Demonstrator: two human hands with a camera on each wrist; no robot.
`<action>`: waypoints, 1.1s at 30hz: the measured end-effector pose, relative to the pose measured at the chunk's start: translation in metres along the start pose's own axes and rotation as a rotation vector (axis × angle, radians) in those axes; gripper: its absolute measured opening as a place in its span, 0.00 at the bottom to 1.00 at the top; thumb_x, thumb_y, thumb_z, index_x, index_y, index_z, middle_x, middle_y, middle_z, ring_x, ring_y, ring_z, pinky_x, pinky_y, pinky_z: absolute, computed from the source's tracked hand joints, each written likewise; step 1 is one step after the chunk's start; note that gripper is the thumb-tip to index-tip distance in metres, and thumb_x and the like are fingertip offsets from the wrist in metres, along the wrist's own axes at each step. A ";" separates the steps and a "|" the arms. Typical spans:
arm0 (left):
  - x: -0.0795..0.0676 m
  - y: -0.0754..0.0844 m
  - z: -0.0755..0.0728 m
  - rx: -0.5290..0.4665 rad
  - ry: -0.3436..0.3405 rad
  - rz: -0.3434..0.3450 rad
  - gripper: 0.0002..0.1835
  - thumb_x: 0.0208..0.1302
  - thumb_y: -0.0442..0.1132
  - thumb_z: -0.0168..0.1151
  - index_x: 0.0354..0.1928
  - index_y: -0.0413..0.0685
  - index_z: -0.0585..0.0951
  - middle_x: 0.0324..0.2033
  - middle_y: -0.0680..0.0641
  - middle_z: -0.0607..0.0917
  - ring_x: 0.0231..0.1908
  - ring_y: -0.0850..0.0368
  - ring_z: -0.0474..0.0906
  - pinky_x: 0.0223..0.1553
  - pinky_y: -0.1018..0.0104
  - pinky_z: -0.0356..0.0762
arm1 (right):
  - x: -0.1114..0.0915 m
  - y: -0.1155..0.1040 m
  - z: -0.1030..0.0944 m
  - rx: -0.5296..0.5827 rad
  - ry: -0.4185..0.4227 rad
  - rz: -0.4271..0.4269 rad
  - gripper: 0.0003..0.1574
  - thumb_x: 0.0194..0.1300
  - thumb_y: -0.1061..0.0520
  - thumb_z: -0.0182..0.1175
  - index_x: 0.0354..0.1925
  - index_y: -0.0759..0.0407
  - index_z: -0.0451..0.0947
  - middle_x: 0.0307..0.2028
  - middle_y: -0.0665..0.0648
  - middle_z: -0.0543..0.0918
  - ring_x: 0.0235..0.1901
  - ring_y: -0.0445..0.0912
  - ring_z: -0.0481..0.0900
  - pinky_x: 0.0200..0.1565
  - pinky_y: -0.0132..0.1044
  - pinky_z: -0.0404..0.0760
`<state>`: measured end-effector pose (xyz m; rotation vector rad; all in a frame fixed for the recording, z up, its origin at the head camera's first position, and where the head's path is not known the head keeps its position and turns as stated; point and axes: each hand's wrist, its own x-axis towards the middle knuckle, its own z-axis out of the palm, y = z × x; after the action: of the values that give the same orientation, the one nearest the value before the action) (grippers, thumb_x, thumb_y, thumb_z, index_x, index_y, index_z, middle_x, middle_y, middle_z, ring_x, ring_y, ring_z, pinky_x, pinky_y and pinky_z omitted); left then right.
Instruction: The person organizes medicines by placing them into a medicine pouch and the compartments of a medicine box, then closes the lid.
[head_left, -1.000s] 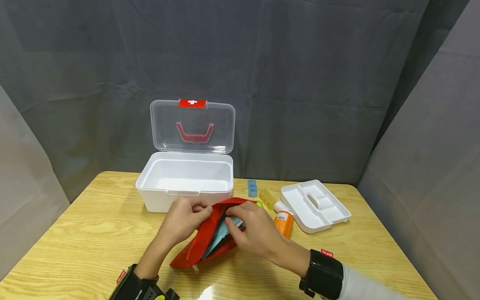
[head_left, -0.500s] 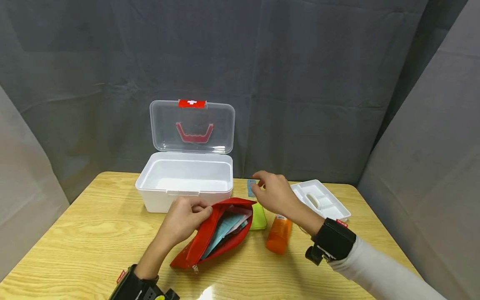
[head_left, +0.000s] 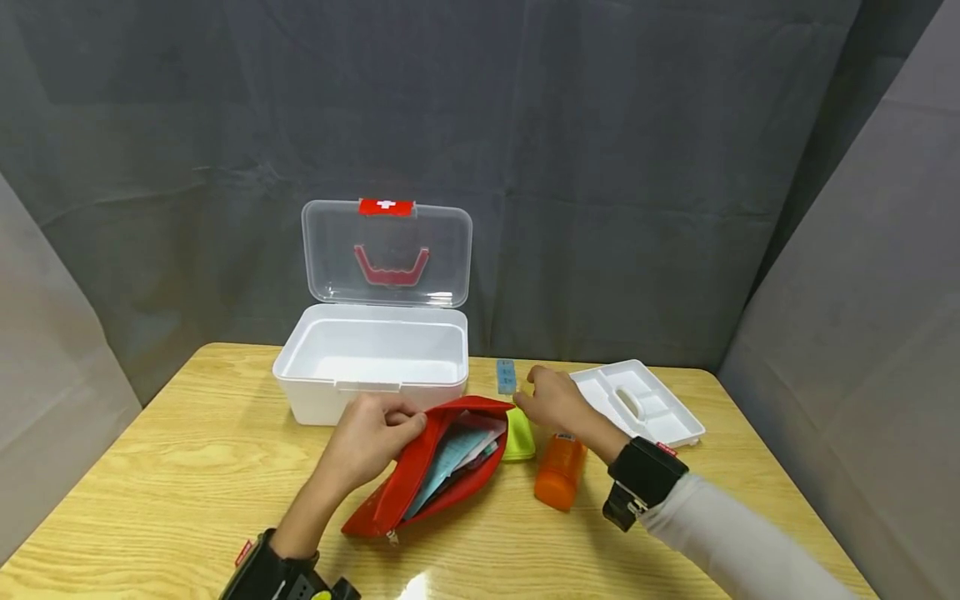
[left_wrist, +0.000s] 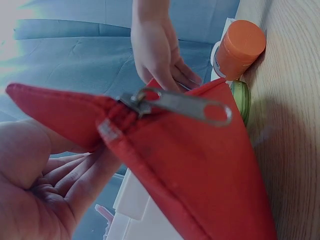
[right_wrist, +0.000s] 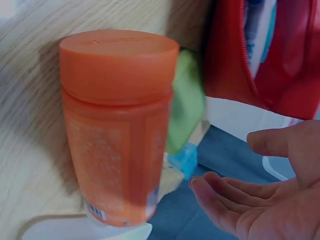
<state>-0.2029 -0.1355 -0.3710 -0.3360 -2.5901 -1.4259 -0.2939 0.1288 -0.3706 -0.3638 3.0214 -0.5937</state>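
My left hand (head_left: 375,433) pinches the upper left edge of a red zip pouch (head_left: 390,500), which gapes and shows light blue packets (head_left: 450,458) inside. Its metal zipper pull (left_wrist: 195,107) hangs nearest the left wrist camera. To the right of the pouch, my right hand (head_left: 558,404) hovers over the table with thumb and fingers apart, holding nothing. Below that hand lie a lime green case (head_left: 519,437) and an orange bottle (head_left: 561,475) on its side. A blue pill box (head_left: 506,377) is just beyond the fingertips. The yellow item there is hidden by the right hand.
A white box (head_left: 375,387) stands behind the pouch, its clear lid (head_left: 386,250) with a red handle raised. At the right lies a white divided tray (head_left: 671,412), partly behind the right hand. Grey cloth (head_left: 600,208) hangs behind the wooden table (head_left: 187,467).
My right hand has left the pouch mouth and gone right, then dipped slightly toward the table beside the pill box. The left hand keeps its grip on the pouch.
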 end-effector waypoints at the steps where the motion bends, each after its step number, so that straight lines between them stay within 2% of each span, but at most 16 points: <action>1: 0.000 0.000 0.000 0.001 0.000 -0.001 0.06 0.64 0.33 0.64 0.30 0.45 0.87 0.23 0.52 0.85 0.21 0.63 0.77 0.23 0.70 0.78 | 0.001 0.000 0.003 -0.003 -0.006 0.011 0.30 0.69 0.52 0.61 0.59 0.74 0.75 0.46 0.67 0.86 0.38 0.54 0.81 0.45 0.47 0.83; 4: 0.000 0.000 0.000 0.000 -0.002 -0.001 0.06 0.64 0.33 0.64 0.30 0.45 0.87 0.22 0.52 0.84 0.20 0.63 0.76 0.23 0.70 0.78 | 0.006 0.002 0.011 -0.032 -0.015 0.037 0.26 0.68 0.50 0.63 0.50 0.72 0.77 0.39 0.64 0.84 0.34 0.53 0.78 0.39 0.42 0.80; 8: -0.001 0.000 0.000 -0.003 -0.004 0.000 0.06 0.64 0.33 0.64 0.30 0.45 0.87 0.22 0.52 0.84 0.20 0.63 0.76 0.23 0.70 0.78 | 0.011 0.003 0.021 -0.052 -0.045 0.084 0.21 0.66 0.49 0.65 0.42 0.68 0.77 0.29 0.59 0.76 0.29 0.51 0.75 0.29 0.36 0.72; 13: 0.000 -0.001 0.001 -0.008 -0.005 -0.003 0.06 0.64 0.33 0.64 0.30 0.45 0.87 0.23 0.52 0.85 0.21 0.63 0.77 0.23 0.70 0.79 | 0.014 0.005 0.034 -0.074 -0.107 0.125 0.23 0.66 0.48 0.67 0.45 0.68 0.78 0.31 0.59 0.76 0.29 0.50 0.75 0.27 0.33 0.69; 17: 0.000 0.000 0.001 -0.014 -0.006 0.006 0.06 0.64 0.33 0.64 0.30 0.44 0.87 0.23 0.52 0.84 0.20 0.63 0.77 0.23 0.70 0.79 | 0.017 0.007 0.042 -0.080 -0.147 0.144 0.18 0.66 0.49 0.66 0.36 0.65 0.78 0.25 0.57 0.73 0.26 0.49 0.74 0.25 0.32 0.66; 22: 0.000 0.000 0.000 -0.007 -0.004 0.011 0.06 0.64 0.33 0.64 0.30 0.44 0.87 0.22 0.52 0.84 0.20 0.63 0.77 0.23 0.70 0.79 | 0.020 0.010 0.046 -0.141 -0.160 0.095 0.18 0.65 0.52 0.64 0.23 0.60 0.75 0.22 0.54 0.71 0.25 0.48 0.72 0.25 0.32 0.65; 26: 0.000 0.000 0.000 -0.005 -0.002 0.010 0.06 0.64 0.33 0.64 0.30 0.44 0.87 0.23 0.52 0.84 0.21 0.63 0.77 0.23 0.70 0.78 | 0.021 0.009 0.046 -0.167 -0.162 0.081 0.16 0.63 0.53 0.63 0.22 0.61 0.75 0.23 0.55 0.73 0.25 0.48 0.73 0.26 0.32 0.67; 33: 0.000 0.001 -0.001 -0.002 0.002 0.006 0.06 0.64 0.33 0.64 0.30 0.44 0.87 0.23 0.52 0.85 0.21 0.63 0.77 0.23 0.70 0.79 | 0.020 0.007 0.046 -0.111 -0.130 0.093 0.11 0.59 0.56 0.63 0.27 0.64 0.77 0.26 0.57 0.74 0.28 0.50 0.73 0.27 0.34 0.68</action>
<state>-0.2024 -0.1358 -0.3702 -0.3413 -2.5841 -1.4262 -0.3108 0.1132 -0.4154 -0.2538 2.9344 -0.3811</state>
